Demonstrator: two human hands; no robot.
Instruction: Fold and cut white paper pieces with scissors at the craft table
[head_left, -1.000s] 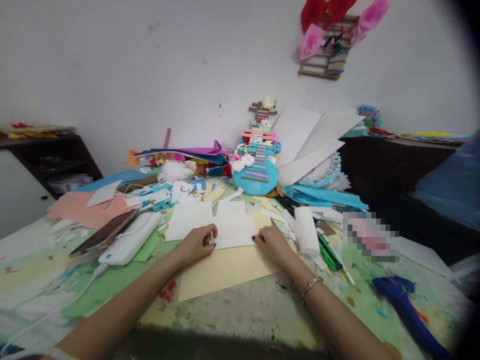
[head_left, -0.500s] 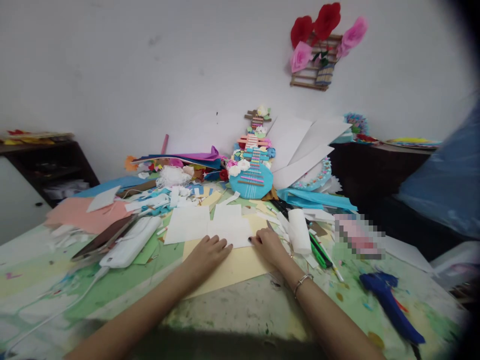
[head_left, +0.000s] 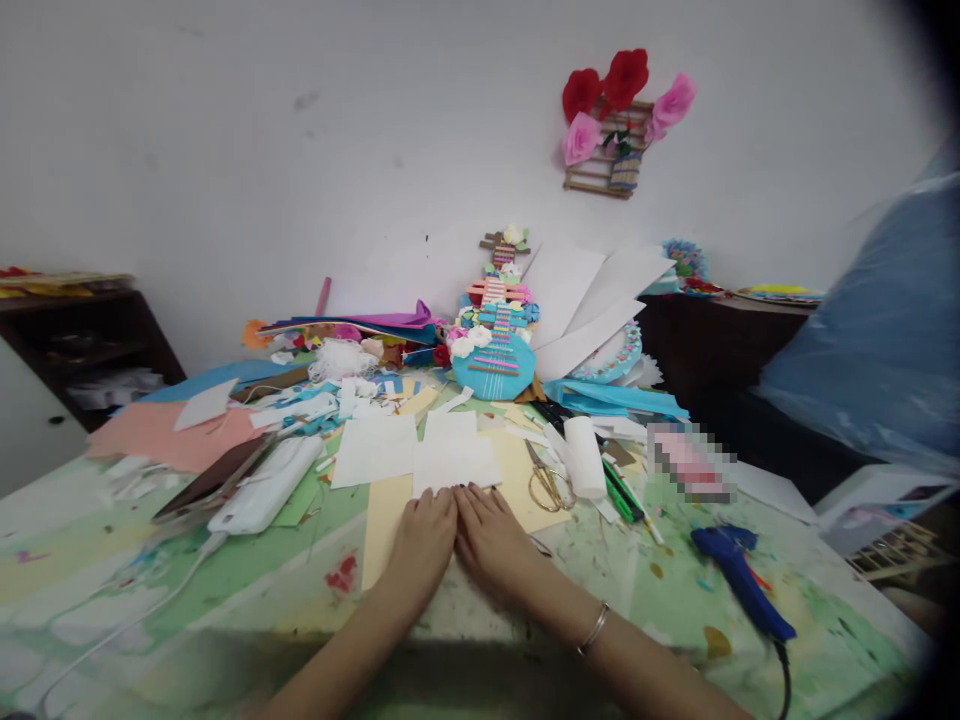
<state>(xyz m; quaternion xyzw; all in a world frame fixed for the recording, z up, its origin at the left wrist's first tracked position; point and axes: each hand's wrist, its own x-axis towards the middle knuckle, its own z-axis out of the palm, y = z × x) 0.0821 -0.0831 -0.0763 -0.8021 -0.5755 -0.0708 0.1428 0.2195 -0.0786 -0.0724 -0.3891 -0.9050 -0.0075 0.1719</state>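
My left hand point(head_left: 424, 541) and my right hand point(head_left: 491, 539) lie flat side by side on a pale yellow sheet of paper point(head_left: 517, 480), fingers stretched out and fingertips touching the near edge of a white paper piece point(head_left: 455, 462). Neither hand holds anything. A second white sheet point(head_left: 375, 449) lies just left of it. Gold-handled scissors point(head_left: 549, 484) rest on the yellow sheet to the right of my right hand. A white paper roll point(head_left: 584, 456) lies beside the scissors.
The paint-stained table point(head_left: 187, 570) carries a white power bank point(head_left: 266, 484), a phone point(head_left: 210, 478), pink paper point(head_left: 169, 432), green pens point(head_left: 621, 492), a blue glue gun point(head_left: 739, 580) and a blue craft guitar point(head_left: 495, 355) among paper scraps. A blue plastic bag point(head_left: 877, 340) is at the right.
Both hands slid toward me and together, from the white piece's sides to its near edge. My right hand uncovered the scissors. The view shifted to the right.
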